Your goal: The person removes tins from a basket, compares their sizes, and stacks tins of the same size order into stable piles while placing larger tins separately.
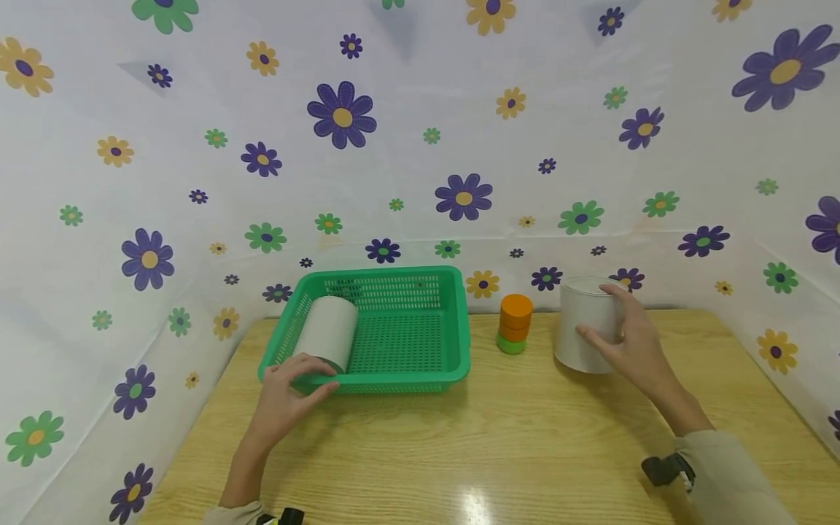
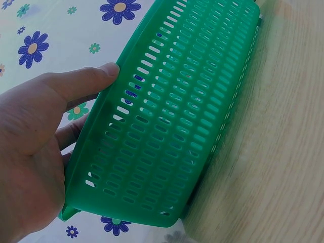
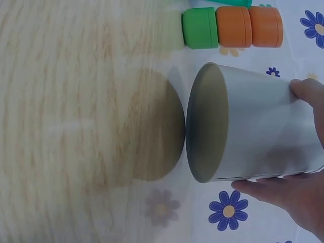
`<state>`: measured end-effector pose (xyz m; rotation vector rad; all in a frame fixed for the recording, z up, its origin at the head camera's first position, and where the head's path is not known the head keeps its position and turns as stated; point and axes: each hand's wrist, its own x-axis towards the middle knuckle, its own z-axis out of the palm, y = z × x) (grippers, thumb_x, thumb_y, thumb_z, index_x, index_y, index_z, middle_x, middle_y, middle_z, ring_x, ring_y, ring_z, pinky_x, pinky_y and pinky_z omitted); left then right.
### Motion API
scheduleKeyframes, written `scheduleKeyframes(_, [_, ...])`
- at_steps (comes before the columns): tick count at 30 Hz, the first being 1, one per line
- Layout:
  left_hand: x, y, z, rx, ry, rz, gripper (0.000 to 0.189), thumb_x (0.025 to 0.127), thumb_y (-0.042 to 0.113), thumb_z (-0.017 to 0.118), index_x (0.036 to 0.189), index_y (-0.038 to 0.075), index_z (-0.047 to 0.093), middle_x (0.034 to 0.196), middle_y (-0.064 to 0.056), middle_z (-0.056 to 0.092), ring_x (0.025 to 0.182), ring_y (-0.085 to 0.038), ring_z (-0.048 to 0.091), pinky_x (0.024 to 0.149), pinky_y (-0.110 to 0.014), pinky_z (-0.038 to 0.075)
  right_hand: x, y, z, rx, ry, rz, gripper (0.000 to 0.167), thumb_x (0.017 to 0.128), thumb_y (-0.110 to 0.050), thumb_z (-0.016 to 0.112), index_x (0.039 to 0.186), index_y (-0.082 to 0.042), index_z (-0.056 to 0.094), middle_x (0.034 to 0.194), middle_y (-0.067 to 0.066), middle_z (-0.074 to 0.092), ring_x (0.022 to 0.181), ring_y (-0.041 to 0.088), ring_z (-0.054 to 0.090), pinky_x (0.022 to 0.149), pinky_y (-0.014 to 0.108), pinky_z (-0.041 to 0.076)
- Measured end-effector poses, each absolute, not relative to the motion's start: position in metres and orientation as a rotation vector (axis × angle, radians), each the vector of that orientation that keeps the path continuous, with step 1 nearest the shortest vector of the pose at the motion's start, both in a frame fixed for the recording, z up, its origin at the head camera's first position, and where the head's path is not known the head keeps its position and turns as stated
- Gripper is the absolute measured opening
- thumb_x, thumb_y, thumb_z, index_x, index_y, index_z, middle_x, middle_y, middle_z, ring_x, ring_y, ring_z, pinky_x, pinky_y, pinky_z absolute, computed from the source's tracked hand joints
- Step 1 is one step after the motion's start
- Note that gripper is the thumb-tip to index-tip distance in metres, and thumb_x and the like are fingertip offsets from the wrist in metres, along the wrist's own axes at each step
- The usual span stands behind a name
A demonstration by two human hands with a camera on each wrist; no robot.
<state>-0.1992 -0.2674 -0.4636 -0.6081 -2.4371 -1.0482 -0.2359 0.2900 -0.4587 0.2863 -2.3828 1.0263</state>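
My left hand [image 1: 285, 397] holds the front left rim of a green plastic basket [image 1: 394, 379], thumb on the outside and fingers over the edge. Inside the basket, on its left, lies a white cylinder [image 1: 330, 328]. At the right, my right hand [image 1: 633, 346] grips a second white cylinder [image 1: 584, 328] from its right side, thumb and fingers spread around the wall. This cylinder is hollow, and its open end [image 3: 207, 126] faces down to the table in the right wrist view. It leans slightly, with its lower edge close to the tabletop.
Between the basket and the held cylinder stands a stack of round pieces, two orange [image 1: 515, 313] over one green [image 1: 511, 344]. The wooden table [image 1: 459, 445] meets a white flower-patterned cloth [image 1: 407, 168] behind and at the sides.
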Motion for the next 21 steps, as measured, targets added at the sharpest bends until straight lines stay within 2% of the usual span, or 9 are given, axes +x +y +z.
scheduleKeyframes(6, [-0.198, -0.268, -0.464, -0.606, -2.427, -1.050, 0.023, 0.079, 0.011, 0.089, 0.095, 0.020, 0.076, 0.099, 0.010, 0.071, 0.099, -0.017, 0.063, 0.084, -0.047, 0.022, -0.241, 0.286, -0.459, 0.304, -2.382, 1.016, 0.073, 0.084, -0.010, 0.086, 0.144, 0.000, 0.045, 0.143, 0.031, 0.046, 0.119, 0.050, 0.048, 0.078, 0.074, 0.048])
scheduleKeyframes(12, [-0.199, -0.268, -0.465, -0.615, -2.421, -1.062, 0.023, 0.079, 0.010, 0.089, 0.095, 0.020, 0.076, 0.099, 0.009, 0.071, 0.099, -0.018, 0.063, 0.084, -0.046, 0.022, -0.241, 0.285, -0.463, 0.275, -2.374, 1.009, 0.066, 0.085, -0.008, 0.084, 0.141, -0.002, 0.049, 0.138, 0.031, 0.047, 0.124, 0.056, 0.046, 0.074, 0.071, 0.049])
scheduleKeyframes(17, [-0.199, -0.268, -0.464, -0.613, -2.424, -1.062, 0.021, 0.080, 0.010, 0.089, 0.095, 0.018, 0.076, 0.100, 0.010, 0.071, 0.099, -0.018, 0.063, 0.084, -0.046, 0.022, -0.240, 0.286, -0.464, 0.249, -2.340, 1.058, 0.048, 0.093, -0.006, 0.077, 0.136, -0.001, 0.057, 0.136, 0.030, 0.048, 0.123, 0.057, 0.049, 0.074, 0.058, 0.053])
scheduleKeyframes(21, [-0.199, -0.268, -0.464, -0.614, -2.426, -1.060, 0.021, 0.080, 0.011, 0.089, 0.095, 0.018, 0.076, 0.100, 0.010, 0.071, 0.100, -0.019, 0.063, 0.084, -0.047, 0.022, -0.239, 0.287, -0.468, 0.241, -2.317, 1.063, 0.043, 0.094, -0.005, 0.075, 0.134, -0.001, 0.060, 0.140, 0.030, 0.047, 0.124, 0.055, 0.050, 0.076, 0.048, 0.052])
